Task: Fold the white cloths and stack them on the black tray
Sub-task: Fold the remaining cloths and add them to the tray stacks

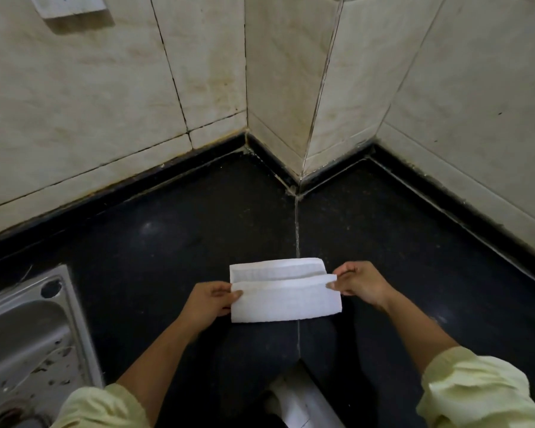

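Black stone surface [198, 236] is bordered by tiled walls. At its near middle, a partly folded white cloth [286, 299] is pinched at its ends by the left hand [212, 299] and right hand [360, 282].

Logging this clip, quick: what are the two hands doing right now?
Left hand: pinches the left end of the white cloth at its folded-over flap.
Right hand: pinches the flap's right end.

White cloth [286, 296] on black counter [167, 242], left hand [212, 299], right hand [360, 281] pinching its ends
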`<state>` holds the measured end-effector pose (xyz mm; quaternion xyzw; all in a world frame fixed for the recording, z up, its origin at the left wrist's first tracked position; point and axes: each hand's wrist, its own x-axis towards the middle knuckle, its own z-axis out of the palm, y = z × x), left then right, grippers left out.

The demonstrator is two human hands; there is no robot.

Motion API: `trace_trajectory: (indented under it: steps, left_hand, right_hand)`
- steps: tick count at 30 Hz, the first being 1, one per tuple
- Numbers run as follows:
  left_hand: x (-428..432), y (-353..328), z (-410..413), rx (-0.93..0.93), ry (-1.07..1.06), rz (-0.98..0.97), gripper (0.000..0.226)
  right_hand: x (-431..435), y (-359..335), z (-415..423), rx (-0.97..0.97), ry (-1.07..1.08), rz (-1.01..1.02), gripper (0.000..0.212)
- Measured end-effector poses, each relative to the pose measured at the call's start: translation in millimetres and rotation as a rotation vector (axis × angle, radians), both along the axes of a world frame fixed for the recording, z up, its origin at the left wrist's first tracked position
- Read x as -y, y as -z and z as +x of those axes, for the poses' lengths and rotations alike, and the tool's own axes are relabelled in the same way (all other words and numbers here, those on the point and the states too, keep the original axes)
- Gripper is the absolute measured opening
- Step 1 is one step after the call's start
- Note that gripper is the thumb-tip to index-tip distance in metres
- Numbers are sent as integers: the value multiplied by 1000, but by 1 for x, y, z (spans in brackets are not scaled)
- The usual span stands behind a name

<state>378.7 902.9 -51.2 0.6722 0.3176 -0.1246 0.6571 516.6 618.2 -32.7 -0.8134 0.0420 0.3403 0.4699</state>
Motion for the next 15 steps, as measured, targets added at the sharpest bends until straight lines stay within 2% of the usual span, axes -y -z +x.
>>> trace_trajectory:
  steps: [4,15]
  left_hand:
    - [-2,5,14,2,-74,10,4]
    - [-12,29,44,-78,-137,217,12]
  right_hand:
    - [-17,17,9,71,103,0,9]
    - [-41,42,22,228,170,-208,7]
